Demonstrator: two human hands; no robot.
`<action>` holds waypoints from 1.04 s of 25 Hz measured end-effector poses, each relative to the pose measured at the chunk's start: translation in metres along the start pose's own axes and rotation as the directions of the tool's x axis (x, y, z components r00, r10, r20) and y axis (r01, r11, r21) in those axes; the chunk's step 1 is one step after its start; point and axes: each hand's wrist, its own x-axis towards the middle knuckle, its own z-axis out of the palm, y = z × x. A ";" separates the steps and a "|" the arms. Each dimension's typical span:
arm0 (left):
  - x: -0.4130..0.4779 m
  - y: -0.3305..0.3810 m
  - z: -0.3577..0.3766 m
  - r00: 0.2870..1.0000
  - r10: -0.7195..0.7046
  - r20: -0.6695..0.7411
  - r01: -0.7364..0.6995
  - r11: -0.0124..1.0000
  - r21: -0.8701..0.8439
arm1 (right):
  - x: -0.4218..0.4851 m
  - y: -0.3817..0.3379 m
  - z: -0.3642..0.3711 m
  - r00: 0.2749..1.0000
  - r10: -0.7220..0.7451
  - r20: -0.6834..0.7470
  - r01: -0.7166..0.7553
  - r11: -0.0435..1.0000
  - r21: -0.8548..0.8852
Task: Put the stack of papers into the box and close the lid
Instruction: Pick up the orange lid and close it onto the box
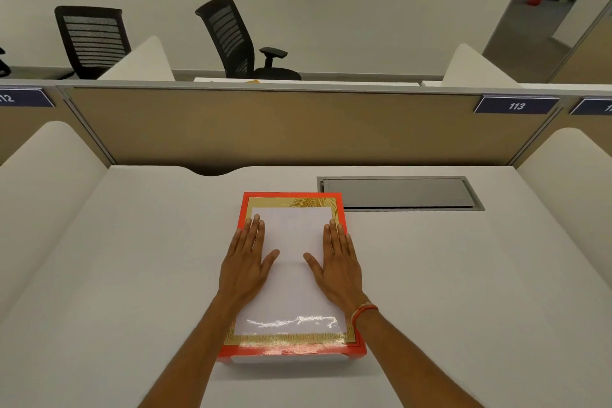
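Note:
A flat box sits in the middle of the white desk, and its white base (288, 360) shows under the front edge. The lid (293, 295) lies down on it, orange-red at the rim, with a gold leaf border and a glossy white centre. My left hand (246, 262) rests flat on the lid's left side. My right hand (337, 262), with a thread band at the wrist, rests flat on its right side. Both palms face down and hold nothing. No stack of papers is visible.
The white desk (132, 275) has padded white side dividers and a tan partition (265, 129) at the back. A grey cable hatch (397, 194) is set into the desk just behind and right of the box. Black office chairs (231, 40) stand beyond the partition.

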 end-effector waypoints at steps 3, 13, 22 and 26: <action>0.002 0.001 0.009 0.999 -0.009 0.033 0.010 0.999 -0.030 | 0.003 0.000 0.004 1.000 0.014 0.011 -0.014 1.000 0.008; 0.000 -0.003 0.028 0.996 -0.047 0.076 0.044 0.998 0.036 | 0.003 0.003 0.019 0.999 0.042 0.028 -0.041 0.999 -0.017; 0.000 -0.003 0.030 0.993 -0.074 0.091 0.067 0.995 0.076 | 0.001 0.002 0.020 0.999 0.044 0.003 -0.044 0.998 -0.053; 0.001 -0.001 0.026 0.993 -0.078 0.094 0.071 0.995 0.075 | 0.003 0.002 0.015 0.997 0.070 0.035 -0.070 0.998 -0.005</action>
